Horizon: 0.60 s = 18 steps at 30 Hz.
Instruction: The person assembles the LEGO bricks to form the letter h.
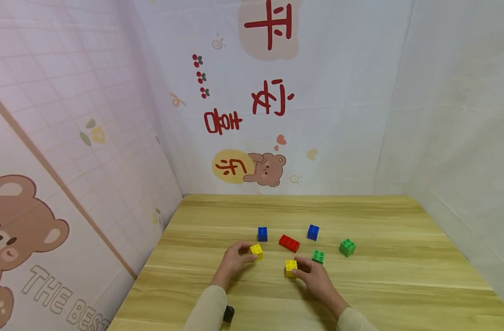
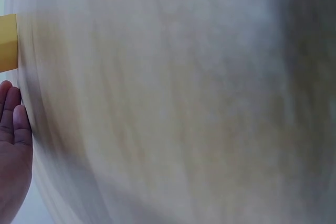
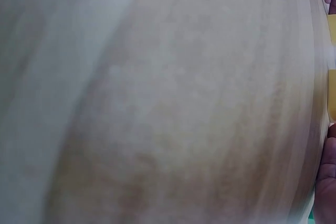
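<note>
My left hand [image 1: 234, 259] pinches a yellow toy brick [image 1: 256, 250] on its right side, thumb at the front and fingers behind. With thumb and fingers, my right hand [image 1: 317, 279] grips another yellow toy brick [image 1: 291, 265], nearer the front and to the right. Both bricks have their studs facing up. In the left wrist view one yellow brick [image 2: 8, 43] shows at the left edge, above the fingers. The right wrist view catches a yellow brick [image 3: 332, 94] at its right edge, just above the right hand; most of the grip is out of frame.
A red brick [image 1: 289, 243] lies behind the hands on the wooden table [image 1: 380, 285], between two blue bricks [image 1: 262, 233]. One green brick [image 1: 318, 256] sits just behind the right hand, another green brick [image 1: 347, 247] farther right. A black object [image 1: 229, 314] is beside the left sleeve.
</note>
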Available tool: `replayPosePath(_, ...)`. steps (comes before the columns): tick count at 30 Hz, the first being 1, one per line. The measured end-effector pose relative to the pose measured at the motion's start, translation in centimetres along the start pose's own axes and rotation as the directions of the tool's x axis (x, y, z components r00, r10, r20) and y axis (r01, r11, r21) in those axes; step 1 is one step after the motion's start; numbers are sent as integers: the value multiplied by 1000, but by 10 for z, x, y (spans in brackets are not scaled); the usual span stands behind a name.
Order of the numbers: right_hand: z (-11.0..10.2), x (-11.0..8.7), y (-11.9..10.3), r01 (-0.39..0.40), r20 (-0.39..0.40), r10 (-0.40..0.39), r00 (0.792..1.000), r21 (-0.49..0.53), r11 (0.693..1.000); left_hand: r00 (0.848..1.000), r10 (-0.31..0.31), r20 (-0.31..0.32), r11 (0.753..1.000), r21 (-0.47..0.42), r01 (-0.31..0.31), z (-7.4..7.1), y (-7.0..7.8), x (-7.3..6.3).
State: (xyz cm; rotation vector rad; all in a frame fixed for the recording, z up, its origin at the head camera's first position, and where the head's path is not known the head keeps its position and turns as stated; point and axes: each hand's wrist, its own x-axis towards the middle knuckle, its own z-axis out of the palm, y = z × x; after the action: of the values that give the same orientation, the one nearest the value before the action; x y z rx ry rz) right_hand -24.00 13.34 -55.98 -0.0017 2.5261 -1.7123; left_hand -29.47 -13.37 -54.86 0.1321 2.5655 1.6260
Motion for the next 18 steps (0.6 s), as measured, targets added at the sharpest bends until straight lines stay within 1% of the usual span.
replayPosePath(2, 1, 0, 0, -6, 6, 6, 1000, -15, 1000, 1000, 11, 1, 1000, 6, -11, 0, -1, -1)
replayPosePath(7, 1, 0, 2, -11, 13, 11, 1000, -36, 999, 1000, 14, -3, 1000, 21, -14, 1, 0, -1)
replayPosePath(13, 1, -3, -1, -7, 15, 8, 1000, -39, 999, 1000, -1, -10, 1000, 21, 2, 1, 2, -1)
replayPosePath(18, 0, -3, -2, 6, 16, -5, 1000, -46, 999, 1000, -6, -14, 1000, 29, 7, 0, -1, 0)
